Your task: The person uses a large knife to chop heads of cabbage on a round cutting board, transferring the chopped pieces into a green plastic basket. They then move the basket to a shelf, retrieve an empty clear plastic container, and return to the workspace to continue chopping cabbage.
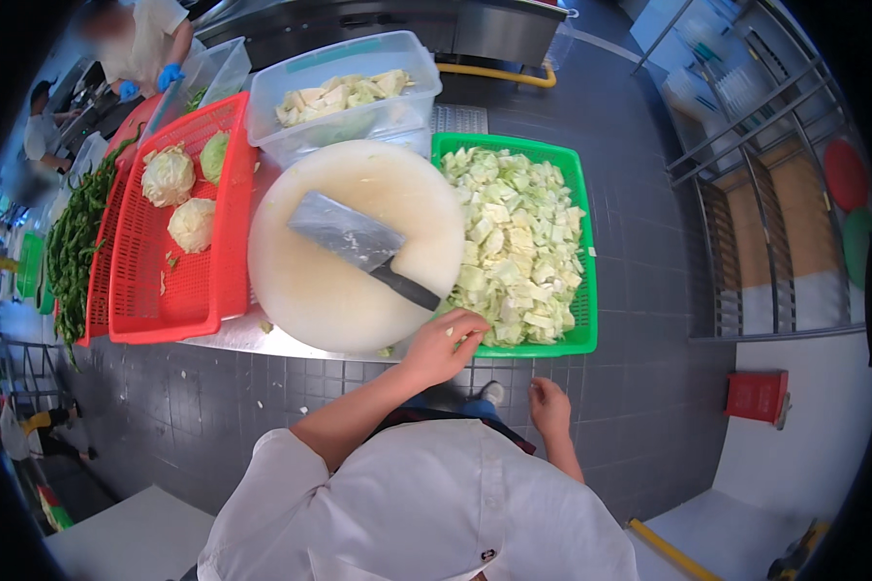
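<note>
My left hand [447, 345] is at the near left corner of a green plastic basket [588, 290], its fingers bent over the rim. A small pale scrap clings to it; whether its fingertips pinch anything cannot be told. The basket is heaped with chopped cabbage [519, 240]. Beside it lies a thick round white cutting board [320, 305], bearing a cleaver [349, 232] laid flat with its black handle pointing towards my left hand. My right hand [550, 407] hangs over the floor in front of the basket, fingers loosely bent and nothing visible in it.
A red basket [214, 290] left of the board holds cabbage heads [168, 174]. Green chili peppers [80, 240] lie further left. Behind the board, a clear plastic bin [341, 58] contains cabbage pieces. A gloved co-worker [142, 43] stands far left. Metal racks [763, 189] are right.
</note>
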Demonstrator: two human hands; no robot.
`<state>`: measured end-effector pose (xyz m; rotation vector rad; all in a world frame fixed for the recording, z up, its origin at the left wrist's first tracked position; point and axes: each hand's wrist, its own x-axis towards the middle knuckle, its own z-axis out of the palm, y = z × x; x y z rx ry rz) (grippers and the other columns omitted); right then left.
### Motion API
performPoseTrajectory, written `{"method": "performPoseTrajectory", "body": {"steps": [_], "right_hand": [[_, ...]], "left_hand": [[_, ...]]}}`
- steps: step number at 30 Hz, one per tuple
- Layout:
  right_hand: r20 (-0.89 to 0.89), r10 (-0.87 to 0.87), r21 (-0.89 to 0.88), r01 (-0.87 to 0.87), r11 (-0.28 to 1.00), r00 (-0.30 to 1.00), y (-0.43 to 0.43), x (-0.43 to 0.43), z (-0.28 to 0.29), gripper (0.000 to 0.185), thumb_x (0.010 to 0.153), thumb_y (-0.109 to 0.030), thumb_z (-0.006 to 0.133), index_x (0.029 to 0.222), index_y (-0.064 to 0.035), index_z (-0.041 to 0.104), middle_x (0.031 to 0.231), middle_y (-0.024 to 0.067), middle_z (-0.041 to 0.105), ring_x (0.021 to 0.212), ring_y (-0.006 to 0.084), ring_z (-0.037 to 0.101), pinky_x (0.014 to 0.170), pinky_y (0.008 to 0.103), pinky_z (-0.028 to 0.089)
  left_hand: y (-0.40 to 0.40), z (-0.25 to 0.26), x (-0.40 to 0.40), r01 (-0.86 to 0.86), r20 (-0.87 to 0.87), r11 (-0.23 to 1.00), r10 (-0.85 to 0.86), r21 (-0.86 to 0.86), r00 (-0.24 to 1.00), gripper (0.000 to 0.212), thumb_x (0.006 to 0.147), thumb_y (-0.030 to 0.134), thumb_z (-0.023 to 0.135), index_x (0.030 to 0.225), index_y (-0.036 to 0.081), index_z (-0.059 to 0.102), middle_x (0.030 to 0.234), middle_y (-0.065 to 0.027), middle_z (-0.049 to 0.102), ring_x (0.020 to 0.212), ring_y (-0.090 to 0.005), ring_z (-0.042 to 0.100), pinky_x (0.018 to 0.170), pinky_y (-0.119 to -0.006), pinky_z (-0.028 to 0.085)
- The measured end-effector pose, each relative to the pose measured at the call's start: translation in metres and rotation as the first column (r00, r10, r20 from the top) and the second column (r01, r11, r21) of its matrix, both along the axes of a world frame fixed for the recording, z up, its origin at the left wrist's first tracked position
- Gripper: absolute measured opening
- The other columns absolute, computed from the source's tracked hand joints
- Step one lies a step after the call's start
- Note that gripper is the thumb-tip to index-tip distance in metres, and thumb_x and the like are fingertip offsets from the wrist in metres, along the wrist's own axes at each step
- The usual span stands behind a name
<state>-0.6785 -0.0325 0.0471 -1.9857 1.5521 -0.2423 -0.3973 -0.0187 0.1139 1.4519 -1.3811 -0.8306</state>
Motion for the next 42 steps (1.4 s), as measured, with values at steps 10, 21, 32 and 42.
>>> {"method": "performPoseTrajectory", "body": {"steps": [10,21,32,42], "right_hand": [[-0.071,0.059,0.236,-0.041,0.971,0.996,-0.039,-0.178,-0.025,0.025,0.080,-0.023,0.066,0.101,-0.0109,0.065,0.083,0.0146,0.067,0.080,0.0320,0.065,0.072,0.0421,0.051],[-0.280,0.033,0.277,0.048,0.960,0.960,-0.118,-0.381,-0.017,0.027,0.079,-0.022,0.067,0.103,-0.0100,0.065,0.084,0.0153,0.067,0.080,0.0338,0.064,0.071,0.0416,0.051],[-0.108,0.130,0.383,-0.080,0.920,0.986,-0.264,-0.399,-0.033,0.031,0.080,-0.024,0.066,0.107,-0.0103,0.064,0.084,0.0175,0.067,0.082,0.0337,0.065,0.071,0.0410,0.050],[-0.240,0.210,0.605,-0.023,0.796,0.948,-0.358,-0.575,-0.174,0.025,0.076,-0.019,0.065,0.097,-0.0068,0.068,0.086,0.0179,0.068,0.081,0.0284,0.066,0.070,0.0362,0.050]], "left_hand": [[-0.115,-0.064,-0.151,0.060,0.311,0.997,-0.043,-0.045,0.949,0.018,0.081,0.015,0.063,0.098,0.008,0.061,0.101,-0.0115,0.062,0.097,-0.0324,0.057,0.083,-0.041,0.047],[-0.276,-0.148,-0.285,0.131,0.644,0.969,-0.239,0.212,0.727,0.050,0.084,0.029,0.062,0.125,0.004,0.051,0.137,-0.0176,0.043,0.131,-0.0336,0.037,0.103,-0.043,0.037],[-0.278,-0.176,-0.215,-0.465,0.887,0.837,-0.050,0.288,0.459,0.057,0.091,0.043,0.049,0.135,0.007,0.043,0.148,-0.0143,0.029,0.140,-0.0294,0.017,0.111,-0.053,0.017],[-0.328,-0.137,-0.026,-0.813,0.970,0.583,0.201,-0.006,0.137,0.054,0.090,0.042,0.050,0.132,0.008,0.047,0.143,-0.0171,0.034,0.135,-0.0319,0.028,0.108,-0.049,0.024]]}}
